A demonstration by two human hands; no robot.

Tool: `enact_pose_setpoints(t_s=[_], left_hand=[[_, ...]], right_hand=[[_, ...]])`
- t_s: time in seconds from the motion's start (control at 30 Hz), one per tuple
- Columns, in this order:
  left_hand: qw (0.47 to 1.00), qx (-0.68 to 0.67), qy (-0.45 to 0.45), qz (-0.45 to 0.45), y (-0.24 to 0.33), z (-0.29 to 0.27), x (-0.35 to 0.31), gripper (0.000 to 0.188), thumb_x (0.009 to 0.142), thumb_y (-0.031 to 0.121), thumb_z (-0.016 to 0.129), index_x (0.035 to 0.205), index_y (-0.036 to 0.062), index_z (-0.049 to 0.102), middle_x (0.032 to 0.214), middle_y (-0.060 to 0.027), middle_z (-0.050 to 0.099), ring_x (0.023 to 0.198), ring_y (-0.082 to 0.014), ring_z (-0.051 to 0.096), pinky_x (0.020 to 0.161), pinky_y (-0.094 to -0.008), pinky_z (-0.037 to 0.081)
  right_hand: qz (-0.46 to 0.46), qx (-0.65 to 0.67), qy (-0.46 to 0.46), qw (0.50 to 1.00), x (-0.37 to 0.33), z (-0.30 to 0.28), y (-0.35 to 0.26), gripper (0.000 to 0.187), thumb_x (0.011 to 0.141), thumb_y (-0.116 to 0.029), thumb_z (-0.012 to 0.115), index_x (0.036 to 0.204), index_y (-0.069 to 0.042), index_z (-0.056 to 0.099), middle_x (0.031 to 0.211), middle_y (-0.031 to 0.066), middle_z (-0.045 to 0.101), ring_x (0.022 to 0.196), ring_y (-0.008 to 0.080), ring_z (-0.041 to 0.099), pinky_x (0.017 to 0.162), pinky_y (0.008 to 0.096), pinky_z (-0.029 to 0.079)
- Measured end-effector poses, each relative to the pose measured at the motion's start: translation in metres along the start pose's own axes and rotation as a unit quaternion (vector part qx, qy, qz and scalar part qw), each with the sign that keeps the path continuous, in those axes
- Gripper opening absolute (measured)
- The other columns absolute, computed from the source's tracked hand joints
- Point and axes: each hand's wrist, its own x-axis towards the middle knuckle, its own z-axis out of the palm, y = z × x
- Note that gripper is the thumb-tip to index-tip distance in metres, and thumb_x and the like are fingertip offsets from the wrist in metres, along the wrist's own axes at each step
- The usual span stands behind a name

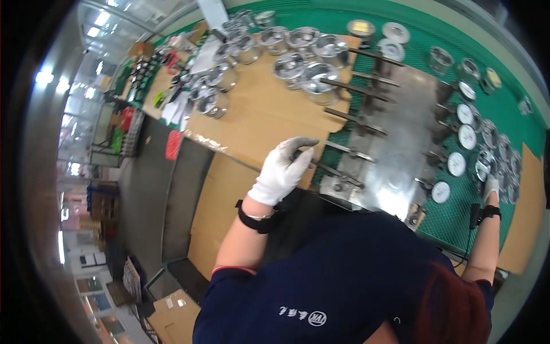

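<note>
My left hand (285, 172), in a white glove with greyed fingertips, is raised over the edge of the cardboard sheet. Its fingers are curved, with a gap between thumb and forefinger, close to the end of the nearest metal lever (339, 173). Several such levers stick out leftward from a shiny steel fixture (395, 143) before me. At the far right my gloved right hand (491, 186) has its fingers at the lower edge of a shiny round metal cup (486, 163). Part of that grip is hidden. Round white-faced pieces (456, 164) line the fixture's right side.
Shiny metal pots (321, 77) stand on the cardboard (269, 114) at the back left. More cups crowd the green mat (427, 43) on the right. Round lids (395, 32) lie at the back. A red piece (173, 144) is beside the bench's left edge.
</note>
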Motion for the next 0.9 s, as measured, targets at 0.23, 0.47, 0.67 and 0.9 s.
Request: enact_pose_setpoints(t_s=[0.23, 0.47, 0.67, 0.9], left_hand=[[0.992, 0.112, 0.057, -0.024, -0.037, -0.064, 0.027, 0.034, 0.097, 0.018, 0.062, 0.124, -0.0037, 0.063, 0.104, -0.0132, 0.07, 0.092, -0.0208, 0.069, 0.084, -0.0332, 0.055], [0.838, 0.489, 0.208, 0.127, -0.107, -0.248, 0.132, 0.037, 0.088, 0.01, 0.058, 0.124, 0.0056, 0.063, 0.115, -0.0235, 0.068, 0.101, -0.0412, 0.066, 0.09, -0.0453, 0.054], [0.752, 0.66, -0.003, 0.011, -0.122, -0.34, 0.211, 0.058, 0.086, 0.013, 0.061, 0.143, 0.0167, 0.05, 0.121, -0.0238, 0.065, 0.106, -0.0432, 0.065, 0.092, -0.0497, 0.052], [0.786, 0.616, -0.039, -0.033, -0.127, -0.339, 0.242, 0.054, 0.082, 0.004, 0.063, 0.134, 0.0131, 0.053, 0.128, -0.0227, 0.063, 0.115, -0.0432, 0.062, 0.098, -0.0476, 0.051]], right_hand=[[-0.011, 0.273, -0.033, 0.961, -0.017, 0.035, 0.001, 0.034, 0.104, -0.036, 0.052, 0.111, -0.006, 0.064, 0.091, 0.0073, 0.068, 0.081, 0.0231, 0.068, 0.072, 0.036, 0.057], [-0.046, 0.315, 0.002, 0.948, -0.127, 0.014, 0.046, 0.058, 0.104, -0.033, 0.052, 0.154, -0.008, 0.037, 0.149, 0.0208, 0.047, 0.129, 0.0359, 0.055, 0.106, 0.0409, 0.046], [0.007, 0.363, 0.122, 0.924, -0.191, -0.062, 0.141, 0.058, 0.104, -0.034, 0.053, 0.154, -0.008, 0.04, 0.147, 0.018, 0.049, 0.13, 0.0337, 0.054, 0.11, 0.0429, 0.043], [0.082, 0.37, 0.222, 0.898, -0.298, -0.119, 0.242, 0.073, 0.101, -0.039, 0.06, 0.158, -0.006, 0.027, 0.152, 0.0177, 0.045, 0.136, 0.0358, 0.049, 0.114, 0.0435, 0.04]])
